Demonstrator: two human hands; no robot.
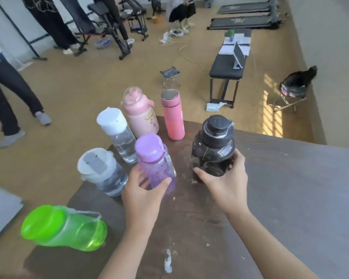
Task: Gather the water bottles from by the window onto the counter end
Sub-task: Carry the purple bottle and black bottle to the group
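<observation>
Nearest, a green bottle [65, 228] lies on its side at the table [280, 198] left edge. The left hand [143, 196] fingers wrap the purple bottle [155, 162]; the right hand [226, 186] clamps the black jug [214, 150], probably heavier, best held low around its belly. Clear and pink bottles crowd the far corner.

On the dark worktop [270, 198], the left hand [143, 196] wraps around the lower body of the purple bottle [153, 158], and the right hand [226, 188] grips the base of the black bottle [214, 146]. Both bottles stand upright. Near the worktop's end stand two clear bottles [119, 135], a pale pink bottle [141, 113] and a pink flask [172, 115], while the green bottle [63, 228] lies on its side at the left edge
</observation>
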